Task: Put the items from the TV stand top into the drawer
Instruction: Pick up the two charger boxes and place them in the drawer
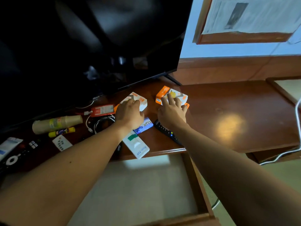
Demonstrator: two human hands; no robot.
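Note:
Two white-and-orange boxes lie on the brown TV stand top [236, 115] in front of the TV. My left hand [129, 112] rests on the left box [142, 101], fingers curled over it. My right hand [172, 111] lies on the right box [175, 94] with fingers spread on its top. Whether either box is lifted I cannot tell. Below, the drawer [143, 190] stands pulled out, its pale bottom bare. A blue-and-white packet [145, 127], a white box [138, 147] and a black remote [166, 132] lie near my wrists.
A big black TV [81, 46] fills the upper left. Left on the stand lie a red tag [102, 110], coiled cables [101, 122], stacked paper cups [57, 123], a yellow glue stick [61, 132], a small white remote [62, 143] and a black remote [19, 156]. A white cable [298, 128] hangs at right.

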